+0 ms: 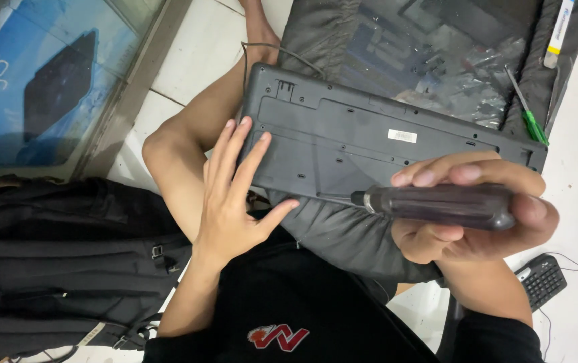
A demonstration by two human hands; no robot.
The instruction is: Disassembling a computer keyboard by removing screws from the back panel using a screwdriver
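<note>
A dark grey keyboard (369,134) lies upside down across my lap, its screw-holed back facing up, with a small white sticker near the middle. My left hand (235,195) rests flat on its left end with the fingers spread. My right hand (470,215) grips the dark translucent handle of a screwdriver (436,205). The thin shaft points left and its tip touches the keyboard's near edge. A grey cable leaves the keyboard's far left corner.
A black backpack (60,262) lies at my left. A dark cloth (436,47) beyond the keyboard holds small parts and a green-handled screwdriver (530,117). A second black keyboard (541,279) sits on the white tiled floor at right. A glass-fronted display (40,81) stands at the far left.
</note>
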